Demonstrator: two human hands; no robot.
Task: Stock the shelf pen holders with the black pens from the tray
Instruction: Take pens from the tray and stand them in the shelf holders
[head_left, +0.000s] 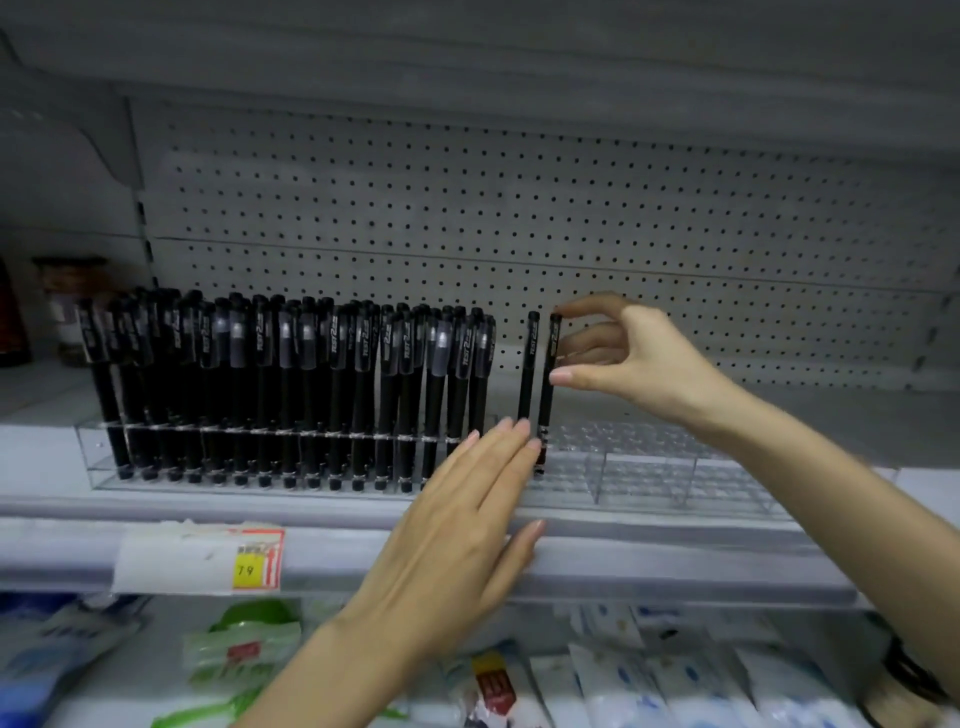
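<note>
Right hand (639, 358) pinches 1 black pen (546, 395) between thumb and forefinger, its tip in the clear pen holder (649, 467) beside a lone pen (529, 374). Left hand (467, 519), flat and empty, rests against the holder's front. Best press straight down, upright, until seated

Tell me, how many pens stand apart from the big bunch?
2. The lone pen stands just right of the packed bunch; the held pen is beside it on its right, pinched by the right hand. No others show.
</note>
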